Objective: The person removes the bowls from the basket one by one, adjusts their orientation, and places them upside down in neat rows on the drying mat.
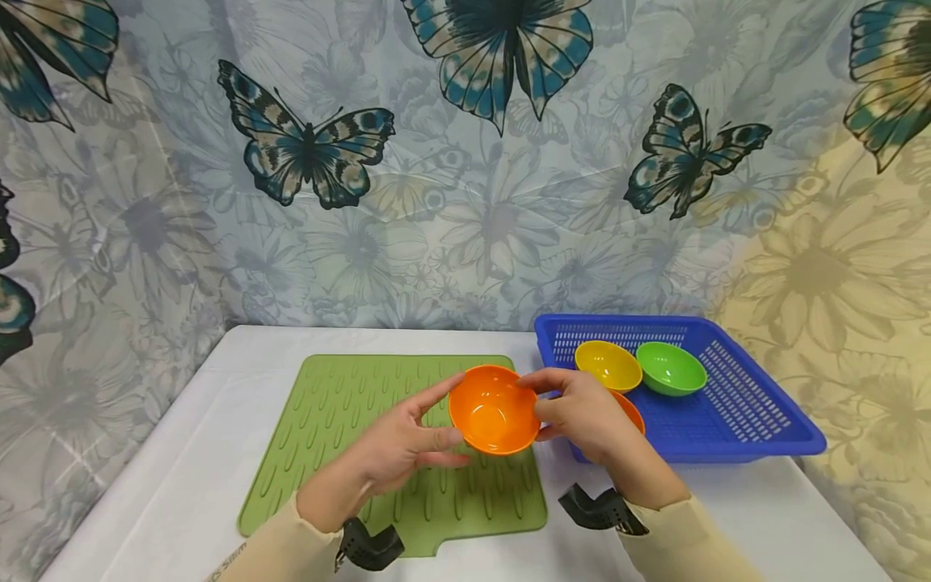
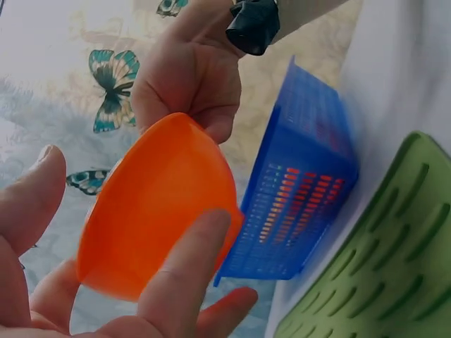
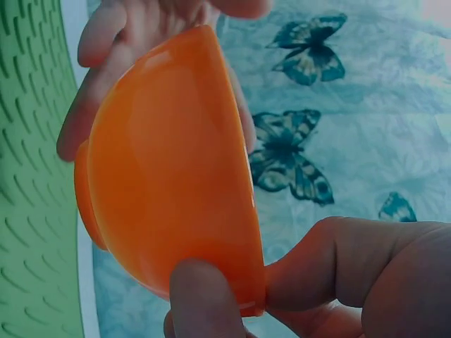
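An orange bowl (image 1: 494, 411) is held up over the right part of the green mat, its inside facing the head camera. At its right rim my right hand (image 1: 585, 408) pinches it between thumb and fingers; the right wrist view shows this grip on the bowl (image 3: 173, 169) from the side. My left hand (image 1: 393, 449) is spread at the bowl's left side, fingers extended along its outside. In the left wrist view, one left finger (image 2: 184, 271) overlaps the bowl's outer wall, while the left thumb stands apart from it.
A blue plastic basket (image 1: 756, 428) stands on the right of the white-covered table (image 1: 174, 453). Inside are a yellow bowl (image 1: 608, 365), a green bowl (image 1: 671, 369) and another orange bowl (image 1: 631, 411), partly hidden by my right hand. The ridged green mat (image 1: 327, 404) lies left of the basket.
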`<state>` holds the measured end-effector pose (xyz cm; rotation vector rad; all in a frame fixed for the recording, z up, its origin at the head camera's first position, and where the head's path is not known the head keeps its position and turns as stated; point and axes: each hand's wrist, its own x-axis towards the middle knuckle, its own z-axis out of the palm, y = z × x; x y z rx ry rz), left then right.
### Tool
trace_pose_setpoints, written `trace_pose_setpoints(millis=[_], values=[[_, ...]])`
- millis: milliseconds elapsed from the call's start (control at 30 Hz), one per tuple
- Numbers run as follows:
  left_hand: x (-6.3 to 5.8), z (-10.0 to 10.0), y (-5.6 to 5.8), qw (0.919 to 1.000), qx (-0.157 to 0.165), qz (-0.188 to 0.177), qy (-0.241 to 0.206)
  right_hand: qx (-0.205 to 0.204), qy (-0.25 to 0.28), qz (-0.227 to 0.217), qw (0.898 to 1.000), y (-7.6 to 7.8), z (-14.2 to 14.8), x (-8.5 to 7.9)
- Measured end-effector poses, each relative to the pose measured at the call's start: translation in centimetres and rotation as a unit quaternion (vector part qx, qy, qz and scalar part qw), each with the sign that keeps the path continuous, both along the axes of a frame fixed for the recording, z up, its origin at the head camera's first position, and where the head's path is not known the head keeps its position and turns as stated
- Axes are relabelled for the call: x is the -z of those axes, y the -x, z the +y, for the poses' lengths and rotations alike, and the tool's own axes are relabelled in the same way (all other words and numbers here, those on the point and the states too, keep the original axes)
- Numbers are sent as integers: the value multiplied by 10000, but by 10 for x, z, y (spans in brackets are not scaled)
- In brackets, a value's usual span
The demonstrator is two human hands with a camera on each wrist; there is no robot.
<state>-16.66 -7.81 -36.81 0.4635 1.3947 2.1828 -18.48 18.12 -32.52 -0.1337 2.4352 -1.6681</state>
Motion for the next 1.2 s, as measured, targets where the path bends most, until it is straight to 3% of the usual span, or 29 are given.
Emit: trace_pose_setpoints(millis=[300, 800, 900, 967, 1067, 1100, 1200], values=[[2, 4, 1, 9984, -97, -397, -382, -125, 248, -30, 9996, -4, -5, 0], [2, 3, 1, 9988, -189, -337, -299, -238, 489, -124, 9984, -5, -6, 1], [2, 2, 2, 9989, -303, -288, -191, -196, 454, -8, 9988, -6, -3, -4], [3, 1, 2, 9989, -434, -183, -4, -264, 741, 2, 9969, -6, 1, -8], [3, -1, 3, 9963, -714, 83, 469, -701, 1686, -340, 9826, -3, 10, -13], [2, -2, 3, 9949, -787, 168, 607, -954, 2152, -631, 9698, -1, 12, -14], [1, -4, 3, 9892, -976, 451, 1000, -1592, 3198, -1667, 9190, 4, 18, -11]])
